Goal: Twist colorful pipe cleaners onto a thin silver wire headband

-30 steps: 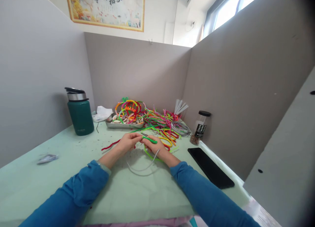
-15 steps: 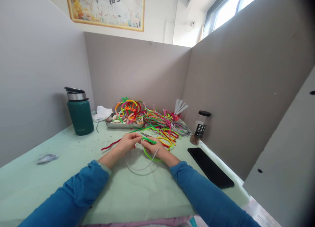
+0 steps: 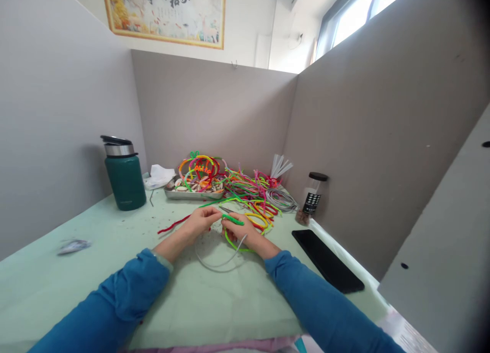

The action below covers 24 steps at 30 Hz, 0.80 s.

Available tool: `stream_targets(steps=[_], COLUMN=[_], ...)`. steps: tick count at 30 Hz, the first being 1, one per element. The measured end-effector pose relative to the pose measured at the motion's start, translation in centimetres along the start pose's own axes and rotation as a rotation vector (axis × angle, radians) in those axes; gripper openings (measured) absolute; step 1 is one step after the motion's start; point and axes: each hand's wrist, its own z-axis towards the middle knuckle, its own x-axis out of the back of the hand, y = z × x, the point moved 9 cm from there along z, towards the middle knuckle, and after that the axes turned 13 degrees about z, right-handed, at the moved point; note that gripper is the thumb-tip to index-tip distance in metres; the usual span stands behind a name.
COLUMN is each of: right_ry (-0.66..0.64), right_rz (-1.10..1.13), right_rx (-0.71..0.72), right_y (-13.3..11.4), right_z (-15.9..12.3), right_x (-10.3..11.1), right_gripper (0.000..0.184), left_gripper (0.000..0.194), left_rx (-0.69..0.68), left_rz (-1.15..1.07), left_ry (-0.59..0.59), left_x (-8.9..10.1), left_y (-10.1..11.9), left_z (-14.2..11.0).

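Observation:
My left hand (image 3: 199,222) and my right hand (image 3: 242,230) meet over the pale green table (image 3: 95,271), fingers pinched on a green pipe cleaner (image 3: 233,219) that runs between them. Its lower part loops down under my right hand. A thin white wire (image 3: 218,263) curves across the table just below both hands. A red pipe cleaner (image 3: 172,225) lies to the left of my left hand.
A heap of coloured pipe cleaners (image 3: 252,194) and a metal tray (image 3: 193,193) sit behind the hands. A green flask (image 3: 124,177) stands at the left, a small jar (image 3: 312,199) and black phone (image 3: 327,261) at the right. Grey partitions close three sides.
Both hands have shifted only slightly while working the green pipe cleaner; the white wire loop has drawn a little closer to them.

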Motion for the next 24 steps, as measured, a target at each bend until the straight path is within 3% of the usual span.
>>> stream_targets(steps=[15, 24], right_ry=[-0.188, -0.018], right_rz=[-0.018, -0.271], right_rx=[-0.014, 0.169], right_y=[0.1, -1.3], right_z=[-0.4, -0.2], right_x=[-1.4, 0.5], right_gripper=[0.028, 0.018], left_gripper=[0.036, 0.033], left_rx=[0.057, 0.079], left_rz=[-0.207, -0.209], left_ry=[0.103, 0.124], left_x=[1.2, 1.7], left_y=[-1.3, -2.2], left_z=[0.4, 0.7])
